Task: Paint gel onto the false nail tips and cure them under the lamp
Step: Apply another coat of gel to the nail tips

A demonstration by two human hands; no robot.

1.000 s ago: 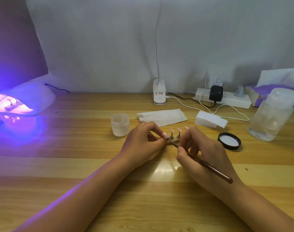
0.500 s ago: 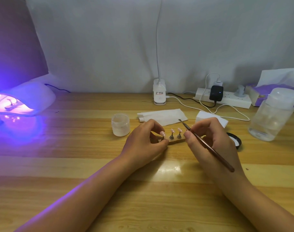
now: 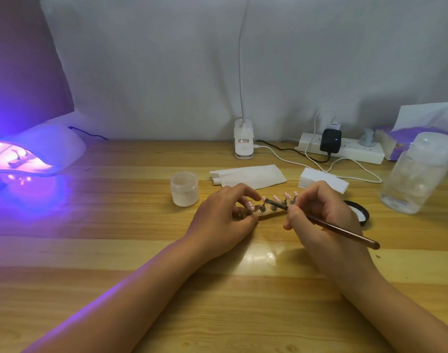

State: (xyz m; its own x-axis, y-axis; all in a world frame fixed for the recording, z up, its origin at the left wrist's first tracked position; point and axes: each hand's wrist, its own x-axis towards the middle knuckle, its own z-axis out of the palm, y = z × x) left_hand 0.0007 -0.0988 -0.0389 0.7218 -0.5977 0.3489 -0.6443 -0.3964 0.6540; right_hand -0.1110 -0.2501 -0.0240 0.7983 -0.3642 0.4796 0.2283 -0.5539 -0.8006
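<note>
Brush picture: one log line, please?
left hand: holds nail stand | right hand: grips brush | nail tip: at bristles | lamp: lit

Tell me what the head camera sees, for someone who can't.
The right hand holds a brush to false nail tips on a stand that the left hand grips. A curing lamp glows purple at the left.

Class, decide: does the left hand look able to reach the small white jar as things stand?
Probably yes: the small white jar stands beside the left hand, bare table between them, though that hand grips the nail tip holder and must let go.
</note>
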